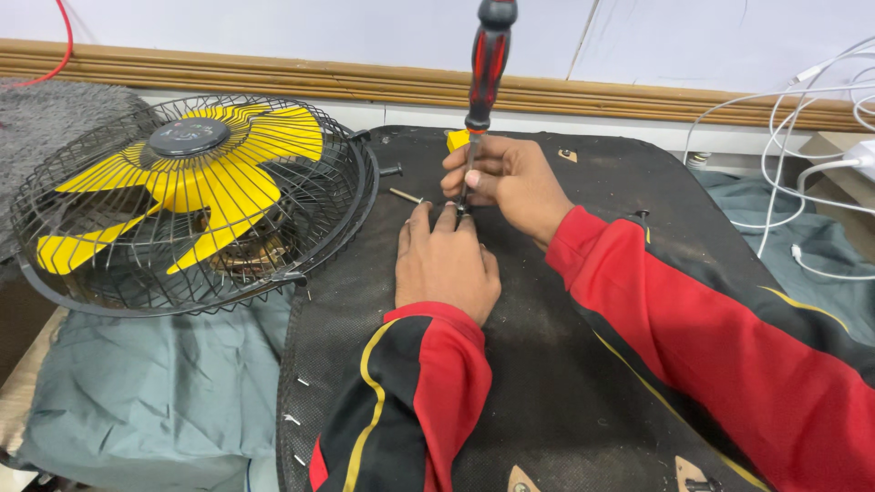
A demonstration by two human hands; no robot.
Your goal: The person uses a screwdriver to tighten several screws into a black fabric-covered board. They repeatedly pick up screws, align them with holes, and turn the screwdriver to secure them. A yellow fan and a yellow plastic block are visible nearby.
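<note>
My right hand (510, 182) grips the shaft of a red-and-black screwdriver (485, 68) that stands nearly upright, its tip down on a black fabric-covered panel (547, 383). My left hand (445, 264) lies flat on the panel just below the tip, fingertips touching the spot where the tip meets the surface. A loose screw (406, 195) lies on the panel left of my hands. A small yellow piece (458, 138) shows behind my right hand.
A fan with yellow blades in a black wire cage (187, 196) lies face up at the left, on grey-green cloth (146, 392). White cables (802, 137) hang at the right. A wooden strip (365, 82) runs along the wall behind.
</note>
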